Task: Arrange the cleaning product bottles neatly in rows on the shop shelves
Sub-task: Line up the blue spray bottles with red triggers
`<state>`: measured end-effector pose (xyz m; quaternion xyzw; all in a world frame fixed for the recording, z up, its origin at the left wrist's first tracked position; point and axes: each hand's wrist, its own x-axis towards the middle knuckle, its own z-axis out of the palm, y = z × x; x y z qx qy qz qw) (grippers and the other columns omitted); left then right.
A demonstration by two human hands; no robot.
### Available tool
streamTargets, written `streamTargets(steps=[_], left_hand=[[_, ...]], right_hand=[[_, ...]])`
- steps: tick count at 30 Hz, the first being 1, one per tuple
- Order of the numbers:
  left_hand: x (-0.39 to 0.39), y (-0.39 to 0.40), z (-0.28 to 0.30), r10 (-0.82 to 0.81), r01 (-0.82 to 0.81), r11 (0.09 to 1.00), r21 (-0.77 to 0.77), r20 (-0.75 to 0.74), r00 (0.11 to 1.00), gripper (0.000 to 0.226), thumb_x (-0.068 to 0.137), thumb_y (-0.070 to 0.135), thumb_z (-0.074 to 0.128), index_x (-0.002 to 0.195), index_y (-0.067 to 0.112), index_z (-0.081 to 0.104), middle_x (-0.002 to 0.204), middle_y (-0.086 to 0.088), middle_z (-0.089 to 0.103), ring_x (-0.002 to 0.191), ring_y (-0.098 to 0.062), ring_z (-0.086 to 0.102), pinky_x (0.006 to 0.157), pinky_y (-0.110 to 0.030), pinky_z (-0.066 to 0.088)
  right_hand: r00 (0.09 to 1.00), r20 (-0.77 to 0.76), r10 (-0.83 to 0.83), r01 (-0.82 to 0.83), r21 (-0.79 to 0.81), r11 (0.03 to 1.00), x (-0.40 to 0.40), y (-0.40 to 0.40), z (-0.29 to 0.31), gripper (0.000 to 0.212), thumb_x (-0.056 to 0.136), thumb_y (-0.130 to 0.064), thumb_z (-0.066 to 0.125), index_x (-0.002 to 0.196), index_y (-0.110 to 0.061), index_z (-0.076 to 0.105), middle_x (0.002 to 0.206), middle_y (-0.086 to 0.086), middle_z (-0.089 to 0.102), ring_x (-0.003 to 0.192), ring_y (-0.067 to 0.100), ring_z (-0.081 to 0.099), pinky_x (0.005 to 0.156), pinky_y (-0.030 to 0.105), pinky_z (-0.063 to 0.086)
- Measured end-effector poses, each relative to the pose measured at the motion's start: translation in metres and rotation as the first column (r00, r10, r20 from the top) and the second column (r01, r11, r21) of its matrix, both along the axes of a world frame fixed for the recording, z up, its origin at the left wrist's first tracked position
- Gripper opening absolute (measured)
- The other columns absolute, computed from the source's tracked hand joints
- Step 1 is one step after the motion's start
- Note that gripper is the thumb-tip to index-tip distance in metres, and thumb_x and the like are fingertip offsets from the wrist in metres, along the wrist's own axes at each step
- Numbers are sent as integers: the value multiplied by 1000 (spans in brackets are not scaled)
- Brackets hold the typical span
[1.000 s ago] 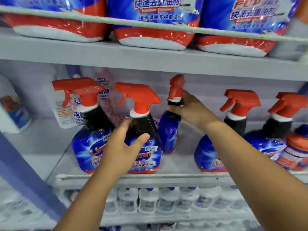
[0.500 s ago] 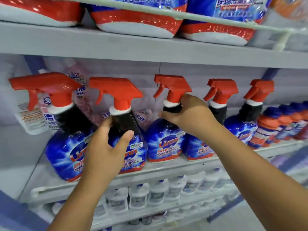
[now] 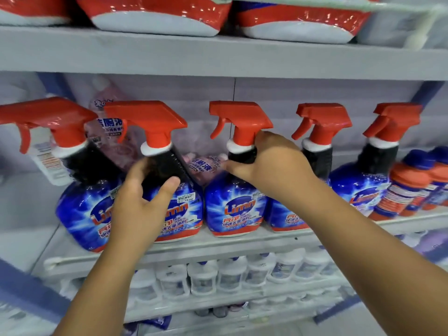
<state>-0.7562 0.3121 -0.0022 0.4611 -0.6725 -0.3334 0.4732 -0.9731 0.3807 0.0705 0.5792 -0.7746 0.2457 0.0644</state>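
Hands: both up at the middle shelf [image 3: 218, 241], each on a separate spray bottle.
Left hand [image 3: 138, 204]: fingers and thumb curled round the black neck of the second bottle [image 3: 169, 197], thumb across the front just above the blue label. That bottle leans left.
Right hand [image 3: 271, 166]: wrapped round the black neck of the third bottle [image 3: 232, 207], just under its white collar, thumb pointing left. This bottle stands upright, label facing out.
Row: five blue spray bottles with red trigger heads along the front edge of the middle shelf. Second and third touch at the base.
First bottle [image 3: 77, 209]: far left, tilted left like the second, trigger head partly out of view.
Fourth bottle [image 3: 283, 217]: just behind the right wrist, mostly hidden, red head clear above it.
Fifth bottle [image 3: 356, 190]: further right, upright, apart from the fourth.
Orange bottles [image 3: 400, 187]: blue caps, packed right of the fifth bottle, running off to the right.
Pink pouches [image 3: 109, 132]: behind the row, against the back panel, blurred.
Lower shelf: rows of small white bottles [image 3: 201, 277], close together.
Top shelf: red and white refill bags [image 3: 155, 18] behind a rail.
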Motion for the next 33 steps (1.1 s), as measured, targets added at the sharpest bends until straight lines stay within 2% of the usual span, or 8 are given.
streamTargets(steps=[3, 8, 11, 13, 15, 22, 30, 33], left_hand=[[1, -3, 1, -23, 23, 1000, 11, 15, 1000, 48, 92, 37, 71, 137, 35, 55, 118, 22, 64, 116, -4, 59, 102, -45, 51], [4, -3, 3, -34, 33, 999, 33, 42, 999, 42, 93, 38, 69, 133, 39, 56, 118, 28, 64, 119, -3, 60, 100, -40, 50], [4, -2, 3, -36, 35, 999, 33, 37, 999, 38, 93, 36, 69, 129, 41, 57, 116, 29, 64, 116, 2, 59, 93, -21, 43], [5, 1, 2, -32, 31, 999, 20, 30, 999, 35, 94, 35, 69, 124, 46, 55, 110, 36, 61, 107, 17, 56, 90, -13, 38], [6, 2, 1, -34, 34, 999, 18, 28, 999, 36, 94, 35, 68, 124, 49, 53, 107, 43, 58, 106, 26, 51, 92, -14, 38], [7, 1, -1, -37, 37, 999, 10, 27, 999, 34, 94, 37, 67, 120, 53, 53, 101, 52, 58, 104, 27, 52, 89, -13, 38], [7, 1, -3, -63, 63, 998, -14, 42, 997, 39, 94, 37, 68, 131, 41, 55, 117, 34, 62, 112, 18, 53, 91, -13, 38], [5, 1, -4, -61, 62, 998, -18, 43, 997, 40, 94, 38, 67, 133, 35, 56, 121, 24, 66, 114, 6, 58, 94, -21, 43]], right_hand=[[997, 31, 73, -75, 72, 995, -7, 4, 6, 57, 76, -67, 73, 107, -21, 59, 92, -5, 58, 83, 18, 55, 69, 27, 37], [966, 189, 174, -208, 178, 962, -19, 5, 14, 58, 74, -60, 79, 120, -30, 60, 110, -11, 65, 98, 15, 59, 77, 26, 40], [974, 143, 177, -201, 176, 964, -19, 4, 14, 59, 75, -60, 78, 122, -29, 60, 116, -6, 67, 106, 20, 61, 77, 27, 41], [978, 115, 172, -191, 174, 966, -17, 4, 14, 59, 76, -61, 77, 122, -29, 61, 118, -5, 68, 108, 21, 61, 76, 27, 39], [983, 85, 165, -177, 161, 971, -15, 4, 14, 58, 77, -61, 77, 121, -28, 62, 116, -4, 68, 104, 21, 61, 75, 27, 38], [985, 61, 160, -166, 127, 978, -12, 7, 11, 57, 78, -61, 75, 120, -24, 63, 110, -2, 68, 96, 21, 62, 74, 29, 43], [987, 62, 150, -157, 146, 977, -14, 8, 11, 58, 77, -63, 75, 119, -26, 61, 111, -4, 68, 100, 21, 62, 80, 31, 48], [988, 47, 149, -154, 150, 977, -14, 8, 10, 59, 77, -64, 74, 119, -25, 61, 111, -3, 68, 100, 21, 62, 78, 30, 47]])
